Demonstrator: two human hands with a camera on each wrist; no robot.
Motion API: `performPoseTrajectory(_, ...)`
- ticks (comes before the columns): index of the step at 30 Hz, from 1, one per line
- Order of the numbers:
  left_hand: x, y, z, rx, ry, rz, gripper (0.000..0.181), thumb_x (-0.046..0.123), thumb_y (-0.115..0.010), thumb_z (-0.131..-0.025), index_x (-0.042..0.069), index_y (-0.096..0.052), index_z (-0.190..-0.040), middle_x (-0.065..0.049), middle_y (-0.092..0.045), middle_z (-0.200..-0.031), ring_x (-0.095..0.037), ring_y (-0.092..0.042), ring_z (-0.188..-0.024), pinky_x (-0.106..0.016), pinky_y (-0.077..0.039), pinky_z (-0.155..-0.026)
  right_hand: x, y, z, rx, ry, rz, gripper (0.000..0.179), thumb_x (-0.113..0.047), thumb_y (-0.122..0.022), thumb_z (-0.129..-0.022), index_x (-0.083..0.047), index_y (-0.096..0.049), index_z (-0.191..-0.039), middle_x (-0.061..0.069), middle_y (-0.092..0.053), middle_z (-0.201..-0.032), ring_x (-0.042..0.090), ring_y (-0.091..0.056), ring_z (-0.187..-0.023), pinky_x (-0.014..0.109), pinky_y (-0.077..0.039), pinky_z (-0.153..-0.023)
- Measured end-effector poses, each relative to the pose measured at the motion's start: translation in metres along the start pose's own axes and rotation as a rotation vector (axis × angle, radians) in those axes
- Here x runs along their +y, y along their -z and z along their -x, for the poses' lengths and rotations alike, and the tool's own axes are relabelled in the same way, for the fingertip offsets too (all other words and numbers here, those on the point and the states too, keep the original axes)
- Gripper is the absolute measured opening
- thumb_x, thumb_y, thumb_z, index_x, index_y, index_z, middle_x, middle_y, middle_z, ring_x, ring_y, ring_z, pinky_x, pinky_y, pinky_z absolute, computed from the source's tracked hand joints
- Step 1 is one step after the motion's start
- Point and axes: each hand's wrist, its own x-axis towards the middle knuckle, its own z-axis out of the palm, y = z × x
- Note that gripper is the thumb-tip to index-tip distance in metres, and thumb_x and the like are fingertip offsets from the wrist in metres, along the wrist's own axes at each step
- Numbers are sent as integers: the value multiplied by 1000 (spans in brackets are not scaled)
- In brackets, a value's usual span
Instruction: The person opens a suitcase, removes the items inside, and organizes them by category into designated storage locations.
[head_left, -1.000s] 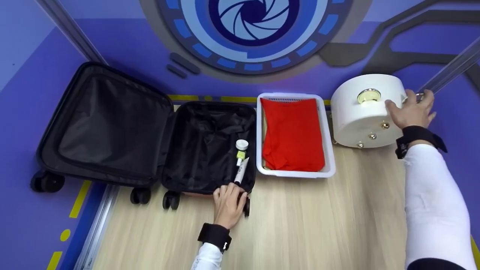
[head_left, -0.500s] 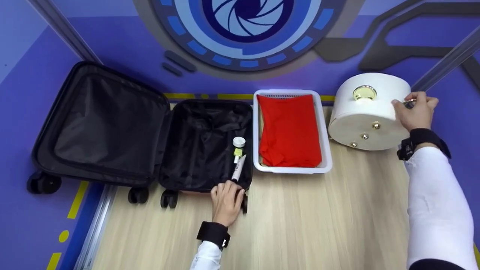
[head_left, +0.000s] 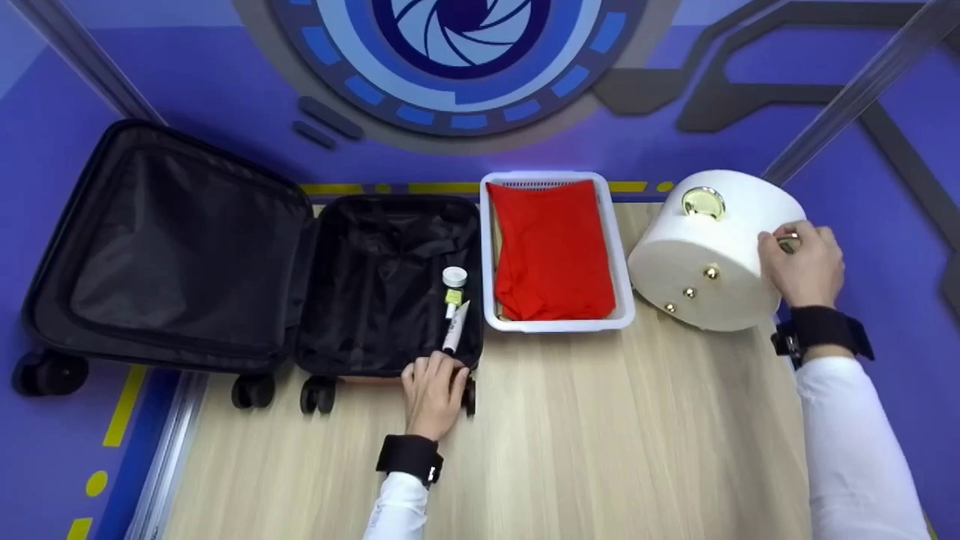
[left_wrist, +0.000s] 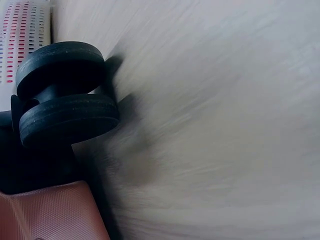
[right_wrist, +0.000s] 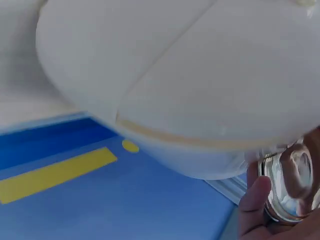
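Note:
My right hand (head_left: 810,270) grips a shiny metal knob (right_wrist: 287,185) on the right side of a round-sided white box (head_left: 697,262). The box stands turned at an angle, its flat front with small gold knobs facing the near left; a gold round fitting (head_left: 703,202) sits on its top. In the right wrist view the thumb (right_wrist: 255,200) lies against the metal knob. My left hand (head_left: 435,390) rests with its fingers over the near rim of an open black-lined suitcase (head_left: 367,300). Inside lie a white-lidded jar (head_left: 454,277), a small yellow-green bottle (head_left: 453,297) and a white tube (head_left: 456,330).
Between suitcase and box stands a white basket (head_left: 619,300) holding folded red cloth (head_left: 555,255). The suitcase's other half (head_left: 180,247) leans open at the left. In the left wrist view a black caster wheel (left_wrist: 70,120) juts from the pink shell (left_wrist: 55,215). Patterned walls border the table.
The white box has swung round and come nearer to me, its right side drawn along by my right hand. The left hand keeps its place on the rim while the head view shifts right.

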Motion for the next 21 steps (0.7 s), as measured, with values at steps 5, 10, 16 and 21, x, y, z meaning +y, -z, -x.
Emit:
performPoseTrajectory(5, 0, -1, 1, 3, 3, 4, 13, 29, -63, -102, 17, -68, -102, 0, -61, -101, -26, -51, -94, -47, -32, -93, 14, 13, 41, -2, -17, 55, 51, -51, -57, -99, -5, -69, -117, 23, -61, -122, 49, -55, -118, 61, -39, -96)
performPoseTrajectory(10, 1, -3, 2, 18, -2, 22, 11, 27, -66, -101, 17, -68, -101, -1, -61, -101, -26, -51, -94, -49, -32, -93, 22, 21, 84, 19, -39, 77, 50, -49, -59, -99, -5, -71, -116, 23, -64, -121, 50, -58, -115, 64, -42, -93)
performPoseTrajectory(16, 2, -2, 1, 33, -12, 34, 11, 27, -66, -101, 16, -68, -100, -1, -62, -100, -28, -51, -94, -50, -32, -93, 24, 26, 129, 61, -45, 92, 44, -45, -60, -98, -5, -72, -112, 24, -65, -118, 51, -60, -109, 66, -43, -87)
performPoseTrajectory(21, 3, 0, 0, 19, -4, 43, 13, 28, -64, -102, 16, -68, -101, -2, -62, -101, -29, -51, -95, -51, -32, -95, 24, 29, 158, 96, -15, 78, 37, -42, -64, -97, -7, -73, -106, 21, -67, -111, 49, -62, -103, 62, -43, -80)
